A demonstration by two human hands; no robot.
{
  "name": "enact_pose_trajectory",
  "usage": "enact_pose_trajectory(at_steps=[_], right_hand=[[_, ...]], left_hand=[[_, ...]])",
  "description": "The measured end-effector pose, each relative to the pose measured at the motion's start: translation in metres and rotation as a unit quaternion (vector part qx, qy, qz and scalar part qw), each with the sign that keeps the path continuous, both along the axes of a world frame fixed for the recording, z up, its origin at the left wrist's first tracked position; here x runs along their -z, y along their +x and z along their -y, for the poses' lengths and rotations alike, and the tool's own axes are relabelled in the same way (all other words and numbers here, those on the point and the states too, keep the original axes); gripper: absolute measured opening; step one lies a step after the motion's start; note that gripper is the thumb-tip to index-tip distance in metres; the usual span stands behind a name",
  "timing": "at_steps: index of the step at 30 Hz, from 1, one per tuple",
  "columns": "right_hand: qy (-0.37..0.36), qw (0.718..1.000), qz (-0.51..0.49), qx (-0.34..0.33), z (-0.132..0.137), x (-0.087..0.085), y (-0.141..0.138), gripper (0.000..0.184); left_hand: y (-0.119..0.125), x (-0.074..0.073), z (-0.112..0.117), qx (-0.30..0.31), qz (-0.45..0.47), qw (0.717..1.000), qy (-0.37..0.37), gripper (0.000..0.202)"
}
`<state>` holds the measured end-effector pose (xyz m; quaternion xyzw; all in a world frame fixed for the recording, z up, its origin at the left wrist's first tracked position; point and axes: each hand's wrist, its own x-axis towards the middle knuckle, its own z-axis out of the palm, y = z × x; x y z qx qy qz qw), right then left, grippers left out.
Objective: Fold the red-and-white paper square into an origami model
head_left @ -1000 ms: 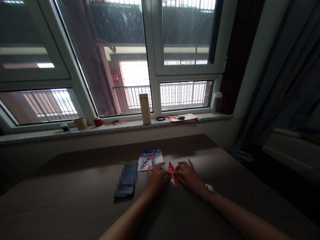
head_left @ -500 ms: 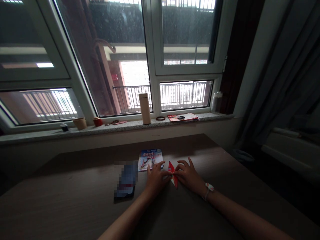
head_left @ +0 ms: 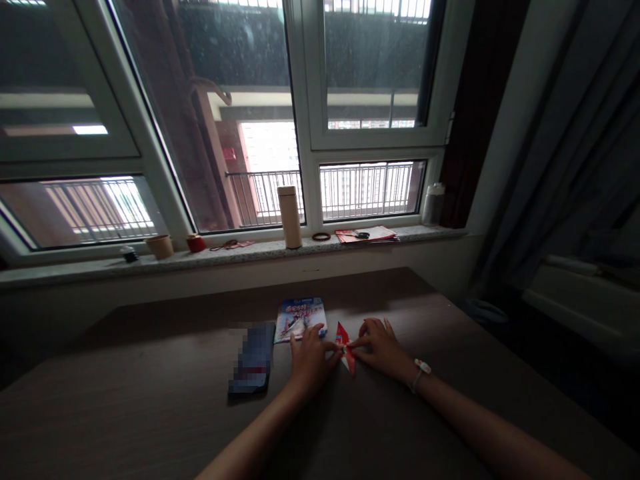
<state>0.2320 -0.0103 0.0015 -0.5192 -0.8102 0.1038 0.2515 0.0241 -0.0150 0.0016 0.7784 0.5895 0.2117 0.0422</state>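
Note:
A small folded piece of red and white paper (head_left: 346, 357) lies on the table between my hands, its pointed ends toward and away from me. My left hand (head_left: 311, 360) pinches its left edge with thumb and forefinger, the other fingers curled loosely above the table. From the right, my right hand (head_left: 381, 350) holds the paper's other edge between thumb and forefinger; a bracelet circles that wrist. The fingertips hide the middle of the paper. Just beyond my left hand lies a printed leaflet (head_left: 295, 313), and left of it a dark phone (head_left: 255, 360), partly blurred out.
The brown table (head_left: 150, 400) reaches toward a stone windowsill (head_left: 260, 252). On the sill stand a tan bottle (head_left: 290, 219), a paper cup (head_left: 160, 247), a red spool (head_left: 195, 244), a bead bracelet (head_left: 321, 237), scissors (head_left: 361, 235) on red papers (head_left: 383, 233), and a clear bottle (head_left: 433, 205).
My right hand has shifted slightly right, and its raised fingers have lowered and drawn together. My left hand has moved very little. The paper stays in nearly the same place.

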Motion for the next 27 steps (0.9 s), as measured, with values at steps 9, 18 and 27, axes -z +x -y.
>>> enact_pose_trajectory(at_steps=[9,18,27], right_hand=[[-0.008,1.0,-0.02,0.0,-0.001,0.001,-0.004,0.013],[0.068,0.996,0.029,-0.053,0.001,0.004,-0.005,0.015],[0.094,0.99,0.04,-0.097,0.002,-0.003,0.0,0.018]], left_hand=[[-0.004,0.003,0.001,0.012,0.016,0.999,0.028,0.011],[-0.004,-0.002,0.001,0.006,0.008,1.0,0.027,0.007],[-0.008,-0.009,-0.003,-0.02,0.005,0.998,-0.059,0.022]])
